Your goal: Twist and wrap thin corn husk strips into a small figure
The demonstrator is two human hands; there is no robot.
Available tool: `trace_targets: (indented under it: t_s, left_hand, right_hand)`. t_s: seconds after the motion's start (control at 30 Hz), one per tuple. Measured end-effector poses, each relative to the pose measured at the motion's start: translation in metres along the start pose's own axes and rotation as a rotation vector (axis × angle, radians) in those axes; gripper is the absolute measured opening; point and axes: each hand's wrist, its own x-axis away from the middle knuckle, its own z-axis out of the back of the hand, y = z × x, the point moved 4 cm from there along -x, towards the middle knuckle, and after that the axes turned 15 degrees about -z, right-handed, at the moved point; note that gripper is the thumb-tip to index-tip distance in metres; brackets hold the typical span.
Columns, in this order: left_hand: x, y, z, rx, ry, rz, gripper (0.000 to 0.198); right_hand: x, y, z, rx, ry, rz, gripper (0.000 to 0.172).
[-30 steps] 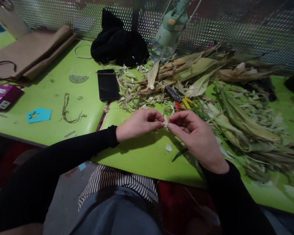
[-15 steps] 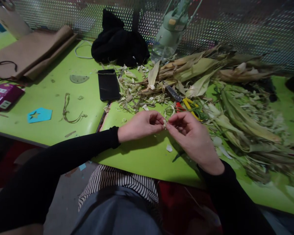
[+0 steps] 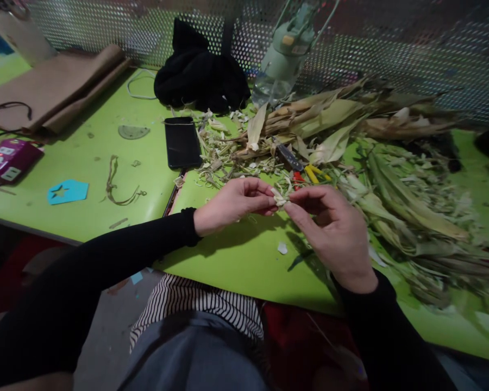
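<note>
Pale husk bit [image 3: 281,200] pinched at my fingertips, left hand [image 3: 238,201] on one side, right hand [image 3: 336,233] on the other; an uneven tug could tear it or let it slip (easily lost among the scraps [image 3: 217,163] just beyond my fingers).

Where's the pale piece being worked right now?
The pale piece is just right of centre in the head view, pinched between the left hand and right hand.
</note>
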Motion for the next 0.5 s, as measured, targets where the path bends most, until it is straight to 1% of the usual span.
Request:
trace_targets:
  t_s: [0.1, 0.17, 0.37, 0.5]
  left_hand:
    - [-0.0005, -0.0001, -0.0011, -0.036, -0.016, 0.000, 0.009]
    - [-0.0003, 0.0003, -0.0018, -0.051, -0.018, 0.004, 0.009]
    - [0.0030, 0.0013, -0.0027, -0.031, -0.017, 0.034, 0.014]
    - [0.0037, -0.0011, -0.0024, -0.016, -0.025, 0.048, 0.012]
  right_hand:
    - [0.0023, -0.0052, -0.0010, 0.081, 0.052, 0.099, 0.002]
    - [0.0029, -0.0073, -0.0019, 0.117, 0.053, 0.128, 0.004]
    - [0.0032, -0.0079, -0.0013, 0.133, 0.073, 0.142, 0.004]
    - [0.0043, -0.0093, -0.0020, 0.164, 0.056, 0.144, 0.007]
